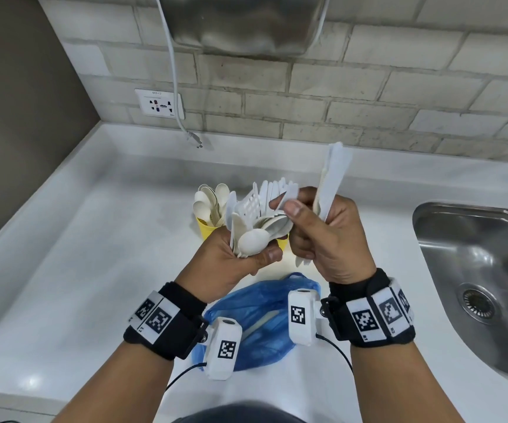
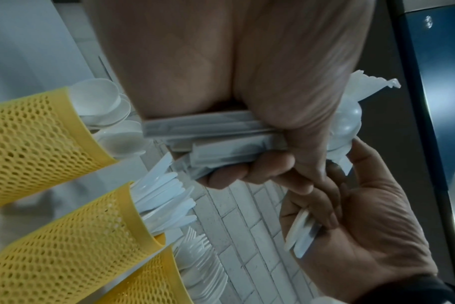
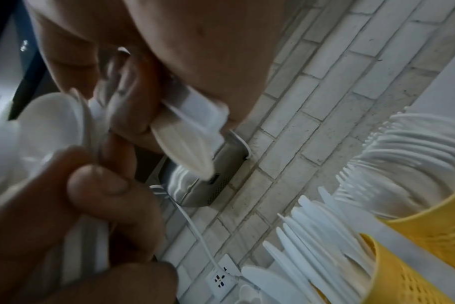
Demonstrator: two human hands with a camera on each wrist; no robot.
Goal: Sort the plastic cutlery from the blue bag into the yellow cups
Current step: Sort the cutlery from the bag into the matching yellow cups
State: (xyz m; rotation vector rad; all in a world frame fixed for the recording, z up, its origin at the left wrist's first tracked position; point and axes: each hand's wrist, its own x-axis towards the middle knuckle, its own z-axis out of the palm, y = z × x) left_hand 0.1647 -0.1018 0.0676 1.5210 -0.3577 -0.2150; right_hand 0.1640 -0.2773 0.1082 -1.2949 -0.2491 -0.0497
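Both hands grip cutlery above the bench [image 1: 63, 254]: left hand [image 1: 225, 264] a mixed bunch, right hand [image 1: 323, 239] knives; cups [image 1: 207, 228] behind, bag [image 1: 255, 303] below, sink [image 1: 472, 270] rightward.

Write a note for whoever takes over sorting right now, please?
Left hand grips a mixed bunch of spoons and other cutlery.
Right hand holds a few knives upright and pinches into the bunch.
Yellow cups behind the hands already hold spoons, knives and forks separately.
Blue bag lies on the counter, with something pale still inside.
Left: sort the held pieces and whatever remains in the bag.
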